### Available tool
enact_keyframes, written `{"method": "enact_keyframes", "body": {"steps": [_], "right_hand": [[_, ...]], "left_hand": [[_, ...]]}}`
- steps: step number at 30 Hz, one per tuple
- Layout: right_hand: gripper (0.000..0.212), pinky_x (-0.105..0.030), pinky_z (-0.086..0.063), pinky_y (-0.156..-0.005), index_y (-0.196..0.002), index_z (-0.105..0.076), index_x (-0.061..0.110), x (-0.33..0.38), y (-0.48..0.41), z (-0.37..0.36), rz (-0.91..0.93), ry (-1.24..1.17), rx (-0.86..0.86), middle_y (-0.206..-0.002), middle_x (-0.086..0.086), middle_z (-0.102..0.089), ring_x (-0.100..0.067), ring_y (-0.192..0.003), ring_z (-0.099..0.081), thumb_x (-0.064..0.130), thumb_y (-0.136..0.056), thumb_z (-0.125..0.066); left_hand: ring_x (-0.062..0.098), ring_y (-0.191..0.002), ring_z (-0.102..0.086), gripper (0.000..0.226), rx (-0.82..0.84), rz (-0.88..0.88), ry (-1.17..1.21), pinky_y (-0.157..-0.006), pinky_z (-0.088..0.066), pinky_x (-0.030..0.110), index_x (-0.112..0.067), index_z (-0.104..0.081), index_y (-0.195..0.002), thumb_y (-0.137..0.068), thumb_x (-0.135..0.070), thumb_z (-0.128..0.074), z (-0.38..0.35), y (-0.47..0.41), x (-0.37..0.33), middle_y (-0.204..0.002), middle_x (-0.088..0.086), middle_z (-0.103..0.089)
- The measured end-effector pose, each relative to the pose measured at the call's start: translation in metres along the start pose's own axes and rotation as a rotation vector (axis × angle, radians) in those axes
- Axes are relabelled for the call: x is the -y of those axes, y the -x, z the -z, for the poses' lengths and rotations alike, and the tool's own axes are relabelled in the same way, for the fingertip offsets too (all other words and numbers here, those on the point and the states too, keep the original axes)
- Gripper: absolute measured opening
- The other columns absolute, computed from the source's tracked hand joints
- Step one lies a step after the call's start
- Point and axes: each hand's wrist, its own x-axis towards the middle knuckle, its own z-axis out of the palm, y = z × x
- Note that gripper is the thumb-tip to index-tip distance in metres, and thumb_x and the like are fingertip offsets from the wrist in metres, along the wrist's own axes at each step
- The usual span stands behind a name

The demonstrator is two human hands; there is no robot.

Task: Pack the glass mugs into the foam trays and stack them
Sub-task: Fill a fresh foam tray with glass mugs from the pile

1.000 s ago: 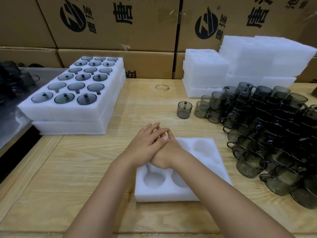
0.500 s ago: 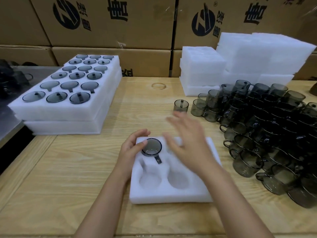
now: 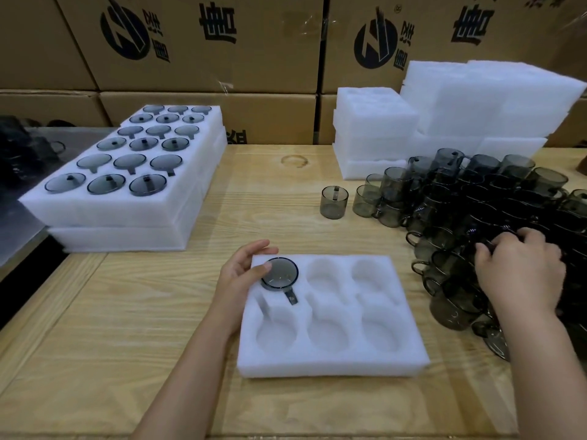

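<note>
Several printed cardboard boxes [image 3: 206, 58] form a wall behind the wooden bench [image 3: 143, 312]. At its far right stand stacks of empty white foam [image 3: 486, 100], and at far left a stack of filled trays [image 3: 120, 214] two layers high, the top layer's pockets all holding smoky glass mugs. A heap of loose mugs [image 3: 476, 198] covers the bench's right side. Nearest the person lies a six-pocket foam tray [image 3: 330, 363] with one mug [image 3: 280, 274] seated in its far left pocket, handle pointing toward the person. The right hand [image 3: 521, 268] reaches into the heap with fingers curled among the dark glass; whether it has actually closed on a mug I cannot tell. The left hand [image 3: 241, 274] sits loosely spread at the tray's far left corner, fingers bent over the foam edge and thumb tip touching the seated mug's rim. A lone mug [image 3: 333, 202] stands on the bench just left of the heap.
</note>
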Motion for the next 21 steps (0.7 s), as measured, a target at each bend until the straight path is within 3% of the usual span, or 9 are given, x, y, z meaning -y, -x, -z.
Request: {"method": "enact_keyframes", "body": {"steps": [4,7,9,12,15,19,21], "right_hand": [[0.031,-0.054,-0.04,-0.091,-0.11,-0.063,-0.007,0.003,0.005,0.007,0.018,-0.176,-0.016,-0.134,-0.026,-0.045,-0.047,-0.12,-0.037,0.018,-0.091,-0.057],[0.027,-0.049,-0.035,-0.099,-0.101,-0.067,-0.004,0.012,0.016,0.022,0.092,-0.315,-0.109,-0.134,-0.022,-0.048,-0.043,-0.122,-0.039,0.019,-0.089,-0.061],[0.022,-0.042,-0.033,-0.102,-0.094,-0.069,-0.002,0.031,0.025,0.034,0.198,-0.44,-0.109,-0.131,-0.019,-0.053,-0.04,-0.119,-0.044,0.018,-0.085,-0.065],[0.013,-0.027,-0.032,-0.099,-0.086,-0.072,0.003,0.072,0.043,0.045,0.394,-0.584,0.067,-0.128,-0.014,-0.057,-0.031,-0.119,-0.051,0.014,-0.081,-0.07],[0.007,-0.016,-0.027,-0.091,-0.081,-0.073,0.009,0.106,0.058,0.042,0.553,-0.657,0.258,-0.131,-0.008,-0.056,-0.022,-0.122,-0.05,0.016,-0.08,-0.071],[0.013,-0.008,-0.024,-0.082,-0.07,-0.068,0.029,0.117,0.057,0.032,0.603,-0.726,0.483,-0.135,0.001,-0.054,-0.007,-0.124,-0.045,0.023,-0.08,-0.071],[0.022,-0.012,-0.028,-0.09,-0.065,-0.062,0.038,0.115,0.054,0.028,0.631,-0.749,0.606,-0.137,0.003,-0.053,-0.001,-0.124,-0.044,0.025,-0.08,-0.072]], "left_hand": [[0.022,-0.097,-0.066,0.028,-0.109,0.136,0.178,-0.076,-0.055,0.03,-0.013,-0.063,-0.111,-0.085,-0.004,-0.057,0.002,-0.005,-0.009,-0.11,0.01,-0.069],[0.018,-0.108,-0.06,0.027,-0.172,-0.032,-0.082,-0.075,-0.05,0.014,-0.016,-0.062,-0.109,-0.091,0.002,-0.053,-0.002,-0.007,-0.024,-0.108,0.004,-0.068],[0.012,-0.11,-0.059,0.032,-0.089,-0.188,-0.25,-0.083,-0.046,0.013,-0.016,-0.059,-0.114,-0.09,0.005,-0.054,-0.011,-0.007,-0.038,-0.111,-0.001,-0.066],[0.006,-0.117,-0.057,0.048,0.238,-0.219,-0.449,-0.097,-0.045,0.022,-0.026,-0.052,-0.125,-0.086,-0.002,-0.065,-0.034,-0.006,-0.058,-0.123,-0.005,-0.063],[0.001,-0.122,-0.052,0.071,0.508,-0.111,-0.579,-0.1,-0.041,0.016,-0.031,-0.04,-0.138,-0.08,-0.008,-0.075,-0.061,-0.004,-0.06,-0.132,-0.006,-0.056],[0.002,-0.114,-0.057,0.067,0.407,-0.128,-0.606,-0.092,-0.045,0.02,-0.038,-0.049,-0.126,-0.074,-0.008,-0.08,-0.063,-0.004,-0.045,-0.122,-0.002,-0.06],[-0.001,-0.109,-0.059,0.064,0.356,-0.144,-0.65,-0.088,-0.049,0.027,-0.045,-0.054,-0.115,-0.069,-0.014,-0.085,-0.055,-0.004,-0.04,-0.116,-0.007,-0.063]]}}
